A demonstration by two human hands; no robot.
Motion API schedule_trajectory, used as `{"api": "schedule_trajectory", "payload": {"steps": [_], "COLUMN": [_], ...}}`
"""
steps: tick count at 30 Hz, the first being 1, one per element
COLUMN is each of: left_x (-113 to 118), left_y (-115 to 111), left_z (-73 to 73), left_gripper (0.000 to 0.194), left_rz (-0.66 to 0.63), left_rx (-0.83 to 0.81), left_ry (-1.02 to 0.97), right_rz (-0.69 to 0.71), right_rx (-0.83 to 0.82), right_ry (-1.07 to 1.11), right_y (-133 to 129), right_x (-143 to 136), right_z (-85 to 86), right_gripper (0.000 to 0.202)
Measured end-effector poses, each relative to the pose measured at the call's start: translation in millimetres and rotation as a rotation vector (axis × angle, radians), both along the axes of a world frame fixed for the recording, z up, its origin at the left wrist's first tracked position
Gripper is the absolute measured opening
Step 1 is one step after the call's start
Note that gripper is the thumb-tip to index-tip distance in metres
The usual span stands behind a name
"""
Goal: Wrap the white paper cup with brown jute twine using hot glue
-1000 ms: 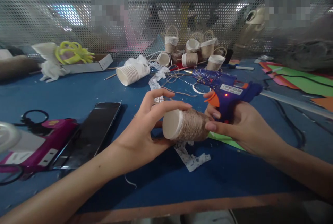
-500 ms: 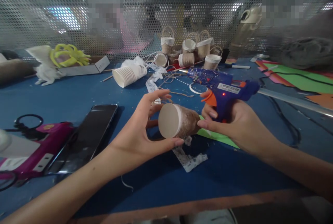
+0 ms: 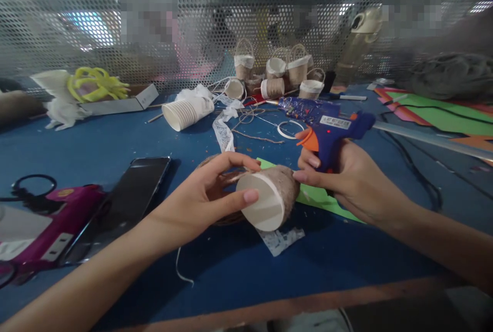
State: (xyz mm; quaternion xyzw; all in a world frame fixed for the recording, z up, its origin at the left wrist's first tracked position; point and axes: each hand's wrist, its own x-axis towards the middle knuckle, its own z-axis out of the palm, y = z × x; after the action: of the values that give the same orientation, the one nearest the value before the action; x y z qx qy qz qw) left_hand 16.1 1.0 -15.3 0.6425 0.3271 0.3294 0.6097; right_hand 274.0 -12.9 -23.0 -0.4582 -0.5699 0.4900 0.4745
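Note:
A paper cup [image 3: 262, 202] wrapped in brown twine lies tilted between both hands, its pale round base facing me. My left hand [image 3: 215, 188] holds it at the base end, thumb over the base and fingers at the upper edge. In my right hand [image 3: 342, 178] is a blue glue gun [image 3: 327, 121] with an orange trigger, its nozzle pointing left above the cup. The right thumb reaches the wrapped side of the cup. Under the cup lie green paper [image 3: 323, 201] and a scrap of white lace [image 3: 283, 242]. Coiled twine shows partly behind my left hand.
A black phone [image 3: 127, 198] and a magenta power strip [image 3: 73, 221] lie at the left. Farther back are stacked paper cups [image 3: 181, 114], a lace strip [image 3: 223, 129] and several twine baskets [image 3: 298, 70]. Coloured sheets [image 3: 442, 111] and a cable [image 3: 416, 167] are at the right.
The cup has turned, with its base now more toward me and lower. My left thumb has moved from below the cup onto its base, and its fingers have closed in.

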Motion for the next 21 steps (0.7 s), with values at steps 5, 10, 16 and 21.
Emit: {"api": "schedule_trajectory", "payload": {"steps": [5,10,16,21], "left_x": [1.5,-1.1,-0.4,-0.6], "left_y": [-0.5,0.0,-0.1,-1.9], "left_z": [2.1,6.1,0.5,-3.3], "left_gripper": [0.029,0.025,0.025,0.033], "left_rz": [-0.078,-0.128,-0.131,-0.11], "left_rx": [0.007,0.017,0.05,0.156], "left_ry": [-0.059,0.006,0.02,0.072], "right_rz": [0.028,0.052,0.075,0.017], "right_rx": [-0.028,-0.088,-0.118,-0.105], "right_ry": [0.107,0.153,0.221,0.104], "right_y": [0.2,1.6,0.8,1.4], "right_x": [-1.8,-1.6,-1.4,-0.7], "right_z": [1.6,4.1,3.0,-1.5], "right_gripper": [0.041,0.046,0.051,0.048]}}
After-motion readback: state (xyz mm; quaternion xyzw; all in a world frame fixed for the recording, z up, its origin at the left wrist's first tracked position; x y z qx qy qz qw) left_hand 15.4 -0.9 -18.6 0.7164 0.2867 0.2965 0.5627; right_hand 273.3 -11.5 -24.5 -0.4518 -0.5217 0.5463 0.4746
